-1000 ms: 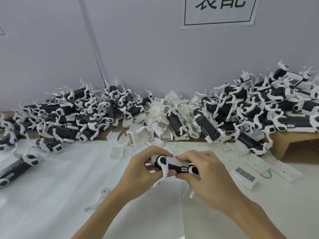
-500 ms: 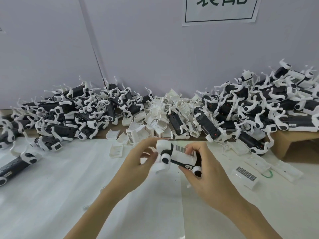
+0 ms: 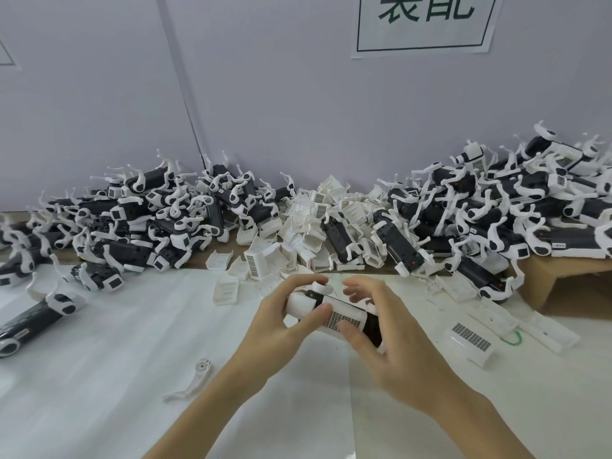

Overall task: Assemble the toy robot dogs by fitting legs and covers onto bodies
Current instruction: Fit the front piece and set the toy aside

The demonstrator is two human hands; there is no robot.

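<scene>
Two bare forearms come up into the head view from the bottom edge, with no sleeve, cuff, glove or wrist strap showing on either one. The left hand (image 3: 281, 326) carries no ring or band on any finger that shows, and its nails look short and unpainted. The right hand (image 3: 394, 352) is just as plain: bare fingers, bare wrist, short plain nails where they can be seen, and nothing worn or marked anywhere along the arm down to where it leaves the picture.
</scene>
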